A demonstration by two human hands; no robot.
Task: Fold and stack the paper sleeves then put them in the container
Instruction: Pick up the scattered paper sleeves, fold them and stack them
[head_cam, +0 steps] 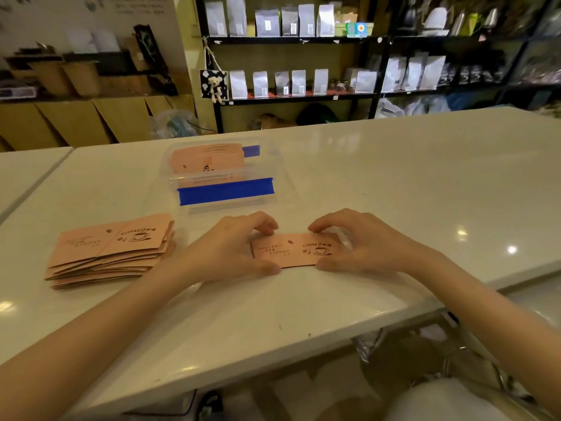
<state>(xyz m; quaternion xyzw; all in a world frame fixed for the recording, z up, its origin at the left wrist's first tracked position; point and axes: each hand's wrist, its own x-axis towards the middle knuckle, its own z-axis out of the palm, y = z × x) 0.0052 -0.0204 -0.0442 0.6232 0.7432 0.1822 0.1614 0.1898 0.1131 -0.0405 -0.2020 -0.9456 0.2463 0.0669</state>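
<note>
Both forearms reached in from the near edge of the white table (364, 177), and between the hands lay one pink sleeve (291, 250), flat on the tabletop, printed side up with a coffee-cup drawing and the word COFFEE toward its right end. The left hand (230, 247) covered the sleeve's left end: its thumb lay along the near edge, and its curled fingers pressed the far edge. The right hand (358, 241) mirrored it on the right end, thumb on the near edge, fingertips bent down onto the far corner. Neither hand was closed into a fist; both were loosely arched, pinching or pinning the sleeve against the table, and I cannot tell whether it was lifted at all.

Left of the hands, well apart from the sleeve, sat a stack (106, 253) of the same pink sleeves, fanned unevenly, with the same cup print on top.

Beyond the hands stood a clear container (224, 174) with blue clips, its lid off or open; which, I cannot tell. More pink sleeves (206, 161) stood on edge inside it.

Past the table's far edge ran black shelves (291, 41) lined with pale pouches, and cardboard boxes (91, 120) lay to the left.
</note>
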